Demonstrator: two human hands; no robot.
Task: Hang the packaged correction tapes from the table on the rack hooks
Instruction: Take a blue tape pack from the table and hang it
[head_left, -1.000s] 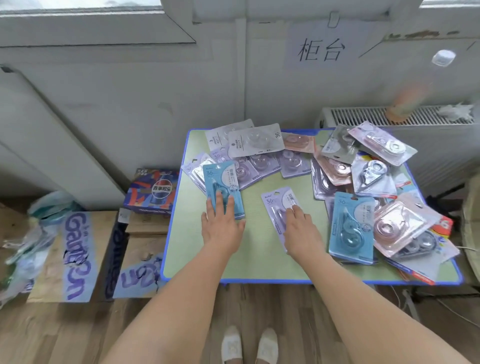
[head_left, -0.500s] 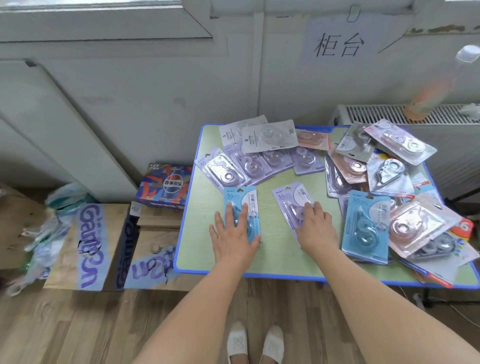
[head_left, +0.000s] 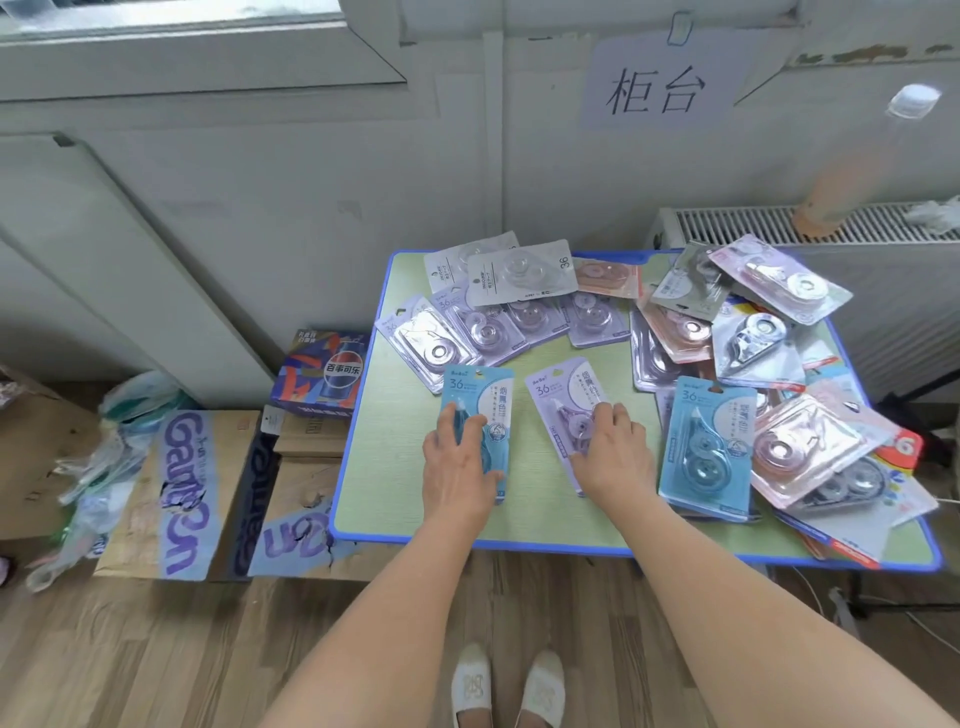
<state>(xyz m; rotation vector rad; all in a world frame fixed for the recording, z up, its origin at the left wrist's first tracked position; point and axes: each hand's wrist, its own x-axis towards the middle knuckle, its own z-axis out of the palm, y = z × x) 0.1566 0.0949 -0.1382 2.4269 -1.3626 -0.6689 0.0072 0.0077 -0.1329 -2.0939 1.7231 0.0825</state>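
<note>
A small green table with a blue rim (head_left: 384, 493) carries many packaged correction tapes. My left hand (head_left: 457, 462) lies on a blue packaged tape (head_left: 483, 395) near the table's front left and presses it down with its fingers. My right hand (head_left: 610, 449) rests on a purple packaged tape (head_left: 558, 395) just to the right, fingers bent over its blister. Both packages lie flat on the table. A second blue package (head_left: 706, 447) lies right of my right hand, at the edge of a loose pile of packages (head_left: 779, 364).
A row of purple and grey packages (head_left: 498, 306) lies along the table's back. Left of the table on the floor stand a Pepsi carton (head_left: 324, 371) and cardboard boxes (head_left: 176, 488). A radiator (head_left: 883, 291) with a bottle (head_left: 857, 166) on it stands behind the table's right side.
Both hands have slid their packages toward the table's front edge, the blue one farthest. The view has shifted to the left.
</note>
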